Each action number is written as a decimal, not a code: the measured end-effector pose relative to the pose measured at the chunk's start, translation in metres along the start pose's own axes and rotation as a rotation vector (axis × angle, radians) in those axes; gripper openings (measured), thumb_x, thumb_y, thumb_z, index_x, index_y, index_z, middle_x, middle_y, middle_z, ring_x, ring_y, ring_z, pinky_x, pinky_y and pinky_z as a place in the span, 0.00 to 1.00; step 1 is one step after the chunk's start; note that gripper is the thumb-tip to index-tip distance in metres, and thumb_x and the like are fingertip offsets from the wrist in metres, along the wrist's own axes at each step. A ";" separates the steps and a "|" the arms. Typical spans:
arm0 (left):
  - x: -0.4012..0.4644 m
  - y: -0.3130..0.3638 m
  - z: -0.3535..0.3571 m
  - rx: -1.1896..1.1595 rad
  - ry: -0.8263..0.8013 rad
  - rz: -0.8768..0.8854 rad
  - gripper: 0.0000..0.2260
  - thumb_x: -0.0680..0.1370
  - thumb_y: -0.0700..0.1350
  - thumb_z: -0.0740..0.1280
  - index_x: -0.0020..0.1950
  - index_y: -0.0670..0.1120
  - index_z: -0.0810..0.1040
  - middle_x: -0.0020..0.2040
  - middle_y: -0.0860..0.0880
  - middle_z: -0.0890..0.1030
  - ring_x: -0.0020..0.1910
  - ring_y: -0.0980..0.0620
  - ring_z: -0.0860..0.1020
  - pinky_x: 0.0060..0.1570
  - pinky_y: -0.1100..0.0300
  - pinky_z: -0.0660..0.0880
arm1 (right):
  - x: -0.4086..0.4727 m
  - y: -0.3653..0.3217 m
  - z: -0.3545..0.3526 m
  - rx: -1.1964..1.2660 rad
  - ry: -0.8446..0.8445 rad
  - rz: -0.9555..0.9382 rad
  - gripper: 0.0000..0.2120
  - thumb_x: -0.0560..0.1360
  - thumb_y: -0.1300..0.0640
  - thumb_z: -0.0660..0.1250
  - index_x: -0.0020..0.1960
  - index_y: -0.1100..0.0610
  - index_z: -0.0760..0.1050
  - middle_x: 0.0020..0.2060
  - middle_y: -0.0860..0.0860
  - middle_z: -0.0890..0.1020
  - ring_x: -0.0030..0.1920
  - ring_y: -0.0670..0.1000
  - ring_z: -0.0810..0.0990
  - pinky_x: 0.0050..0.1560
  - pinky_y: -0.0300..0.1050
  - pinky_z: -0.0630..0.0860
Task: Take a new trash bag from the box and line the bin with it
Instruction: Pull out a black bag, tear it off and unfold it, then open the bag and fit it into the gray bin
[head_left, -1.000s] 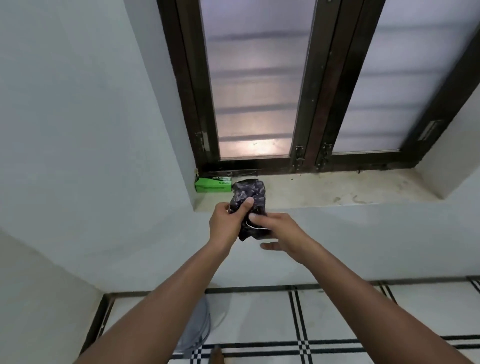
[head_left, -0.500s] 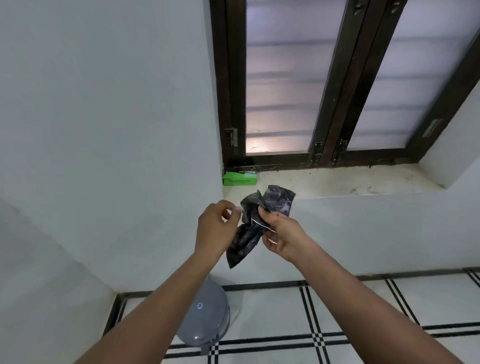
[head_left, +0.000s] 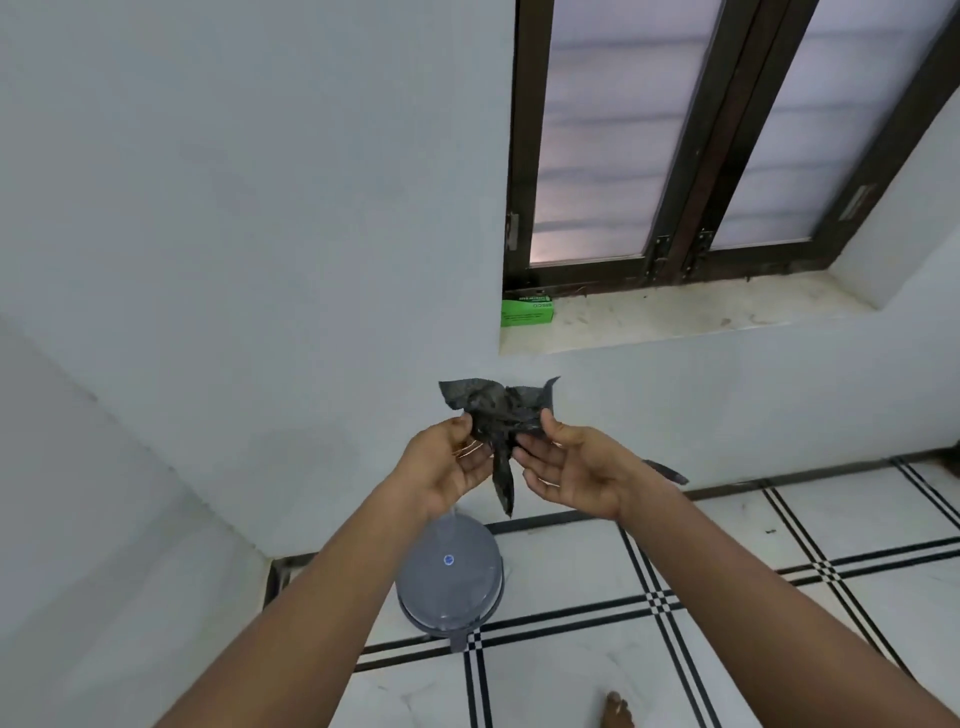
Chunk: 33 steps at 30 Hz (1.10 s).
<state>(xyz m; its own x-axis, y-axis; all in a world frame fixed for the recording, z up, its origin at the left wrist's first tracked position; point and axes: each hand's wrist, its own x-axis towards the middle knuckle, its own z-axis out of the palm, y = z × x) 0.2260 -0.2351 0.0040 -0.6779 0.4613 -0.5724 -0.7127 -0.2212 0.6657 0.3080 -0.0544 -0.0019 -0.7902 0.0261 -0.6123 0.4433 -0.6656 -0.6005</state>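
Observation:
A crumpled black trash bag (head_left: 496, 410) hangs between my two hands at chest height, partly unfolded, with one strip dangling down. My left hand (head_left: 445, 467) pinches its left side and my right hand (head_left: 566, 470) pinches its right side. The green box of bags (head_left: 526, 312) lies at the left end of the window sill, well above and behind my hands. A grey round pedal bin (head_left: 449, 582) with its lid closed stands on the floor below my hands, near the wall corner.
White walls meet in a corner at the left. The stone window sill (head_left: 701, 312) runs under a dark-framed frosted window (head_left: 613, 140). The floor (head_left: 727, 623) is white tile with black lines. My bare foot (head_left: 618, 709) shows at the bottom edge.
I have stepped back from the sill and the view has dropped toward the bin. My hands have pulled the folded bag apart, so it spreads wider between them.

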 end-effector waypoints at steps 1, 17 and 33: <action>-0.005 0.002 -0.007 -0.108 0.017 -0.035 0.08 0.87 0.42 0.60 0.58 0.42 0.78 0.49 0.42 0.81 0.47 0.45 0.82 0.49 0.49 0.80 | -0.001 0.004 0.003 0.089 0.001 -0.019 0.10 0.79 0.52 0.71 0.47 0.59 0.83 0.50 0.56 0.88 0.49 0.54 0.88 0.47 0.50 0.83; -0.047 0.010 -0.049 0.707 0.112 0.622 0.22 0.72 0.24 0.68 0.33 0.52 0.81 0.43 0.48 0.78 0.43 0.48 0.79 0.40 0.67 0.76 | -0.036 -0.001 0.002 -0.485 0.040 -0.385 0.17 0.72 0.76 0.66 0.40 0.54 0.79 0.43 0.58 0.81 0.44 0.58 0.80 0.42 0.50 0.76; -0.086 -0.041 -0.022 1.788 0.301 0.815 0.37 0.73 0.59 0.70 0.79 0.51 0.65 0.59 0.51 0.64 0.47 0.46 0.77 0.40 0.55 0.76 | -0.079 0.005 -0.058 -1.537 0.491 -0.675 0.28 0.73 0.67 0.63 0.64 0.41 0.81 0.59 0.48 0.75 0.54 0.53 0.79 0.50 0.45 0.76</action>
<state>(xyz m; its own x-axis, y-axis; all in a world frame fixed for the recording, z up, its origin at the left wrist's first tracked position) 0.3095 -0.2847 0.0147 -0.8309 0.5386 0.1397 0.5543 0.7792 0.2927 0.3975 -0.0163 0.0136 -0.9274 0.3737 0.0174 0.3123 0.7989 -0.5140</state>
